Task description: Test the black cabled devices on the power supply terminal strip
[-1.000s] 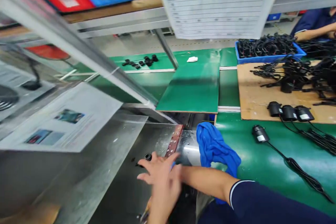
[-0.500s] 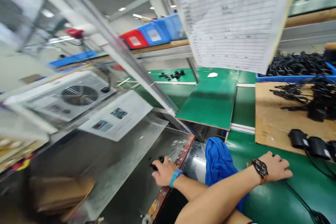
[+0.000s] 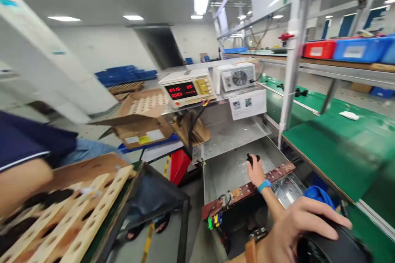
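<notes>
My right hand point(image 3: 255, 169), with a blue wristband, reaches far out onto the metal tray point(image 3: 228, 168) and closes on a small black part point(image 3: 253, 158). A brown copper strip point(image 3: 247, 191) with bolts crosses the tray just under that wrist. My left hand point(image 3: 296, 226), with a brown watch strap, is close to the camera at the bottom right. Its fingers curl over a rounded black object point(image 3: 335, 248), which is blurred and partly cut off by the frame.
A test meter with red digits point(image 3: 187, 88) and a white fan unit point(image 3: 237, 77) stand on the shelf behind the tray. The green bench point(image 3: 333, 148) runs along the right and a blue cloth point(image 3: 317, 195) lies by the tray. Another person's arm point(image 3: 21, 181) rests on a holed cardboard tray point(image 3: 77, 209) at left.
The view has swung far to the left and upward. My right hand stays on the small black part in the tray. My left hand has come off the green bench onto a black object.
</notes>
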A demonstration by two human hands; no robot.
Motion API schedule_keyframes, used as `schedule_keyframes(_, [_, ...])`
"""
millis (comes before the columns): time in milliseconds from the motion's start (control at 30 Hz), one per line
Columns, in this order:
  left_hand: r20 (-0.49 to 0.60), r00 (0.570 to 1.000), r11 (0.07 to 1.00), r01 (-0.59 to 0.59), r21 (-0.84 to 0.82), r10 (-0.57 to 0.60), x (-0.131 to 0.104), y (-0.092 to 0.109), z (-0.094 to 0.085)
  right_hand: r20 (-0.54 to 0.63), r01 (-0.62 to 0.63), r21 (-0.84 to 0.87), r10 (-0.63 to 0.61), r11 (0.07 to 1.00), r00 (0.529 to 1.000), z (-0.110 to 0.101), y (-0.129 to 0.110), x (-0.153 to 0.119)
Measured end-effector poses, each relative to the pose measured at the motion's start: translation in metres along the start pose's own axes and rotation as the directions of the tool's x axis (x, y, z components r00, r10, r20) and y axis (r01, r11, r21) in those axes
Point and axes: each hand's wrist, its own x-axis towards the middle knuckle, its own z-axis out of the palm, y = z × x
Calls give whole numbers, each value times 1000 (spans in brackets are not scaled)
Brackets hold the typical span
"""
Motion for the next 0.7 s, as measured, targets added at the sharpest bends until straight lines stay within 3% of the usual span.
schedule_keyframes(67, [-207, 978, 1000, -4, -3, 3, -22, 17, -35, -81, 140, 55, -135, 989, 987, 5, -6, 3])
schedule_keyframes(167, [-482, 875, 998, -26, 53, 48, -57, 34, -76, 4, 243, 20, -243, 970, 970, 18, -9, 9])
schedule_keyframes(267, [-649, 746, 968, 21, 251, 152, -83, 33, -104, 140, 138, -41, -131, 990, 981, 31, -11, 19])
schedule_keyframes(333, [-733, 659, 921, 160, 355, 169, -93, 22, -120, 170, 64, 160, -91, 985, 981, 33, -19, 23])
schedule_keyframes(367, [-775, 612, 898, 238, 371, 158, -97, 13, -129, 212, 14, 331, -88, 944, 973, 32, -25, 24])
schedule_keyframes(433, [-848, 510, 863, 355, 361, 145, -102, -6, -146, 350, -160, 623, -90, 766, 932, 27, -41, 24])
schedule_keyframes(500, [-890, 426, 831, 427, 355, 162, -104, -27, -162, 472, -331, 733, -94, 594, 877, 19, -60, 20])
schedule_keyframes(600, [-895, 383, 765, 499, 407, 227, -104, -52, -181, 535, -419, 754, -102, 506, 839, 7, -84, 9])
schedule_keyframes(700, [-864, 414, 702, 523, 483, 286, -102, -67, -193, 561, -444, 742, -102, 503, 821, -1, -98, -2])
